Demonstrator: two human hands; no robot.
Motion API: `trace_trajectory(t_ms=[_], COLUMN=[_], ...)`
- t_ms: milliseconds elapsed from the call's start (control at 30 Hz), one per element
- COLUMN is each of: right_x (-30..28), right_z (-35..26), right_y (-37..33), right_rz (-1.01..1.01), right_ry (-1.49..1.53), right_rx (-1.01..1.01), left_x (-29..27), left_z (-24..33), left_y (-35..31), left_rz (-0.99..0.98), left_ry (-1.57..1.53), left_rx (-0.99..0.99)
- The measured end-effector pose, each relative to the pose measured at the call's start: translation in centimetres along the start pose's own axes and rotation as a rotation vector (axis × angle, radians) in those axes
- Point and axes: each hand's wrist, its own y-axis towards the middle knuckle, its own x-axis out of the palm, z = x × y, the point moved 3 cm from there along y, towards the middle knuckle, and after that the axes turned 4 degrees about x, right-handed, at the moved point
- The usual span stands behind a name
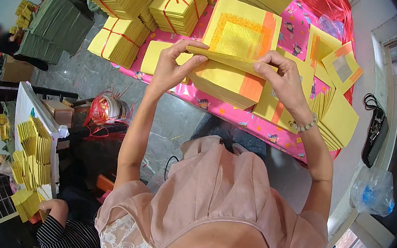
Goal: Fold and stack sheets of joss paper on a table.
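Note:
Between my two hands a yellow paper sheet is held nearly edge-on, its top edge curling. My left hand pinches its left end between thumb and fingers. At the other end my right hand grips it the same way; a beaded bracelet circles that wrist. Just below and behind it stands a tall stack of yellow paper with an orange band down its right side. The stack's top sheet bears an orange-speckled square around a plain yellow one.
Bundles of yellow paper tied with red ribbon are piled at the back left. Loose sheets and fanned stacks lie right on the pink patterned tablecloth. A co-worker in a striped sleeve sits lower left by more yellow bundles.

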Motion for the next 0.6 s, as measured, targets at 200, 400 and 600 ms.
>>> trace_trajectory(t_ms=[200,400,600], right_x=[0.0,-0.6,-0.3], right_z=[0.6,-0.3,-2.3], right_y=[0.5,0.3,-1.3], right_rz=[-0.028,-0.133,-0.119], right_ry=[0.073,0.153,-0.293], right_rx=[0.149,0.150,-0.186], left_x=[0.0,-0.1,0.1], left_z=[0.0,0.2,0.5], left_y=[0.1,0.2,0.2], left_rz=[-0.007,0.002,0.003], left_ry=[-0.019,0.025,0.094], left_rx=[-0.007,0.026,0.043])
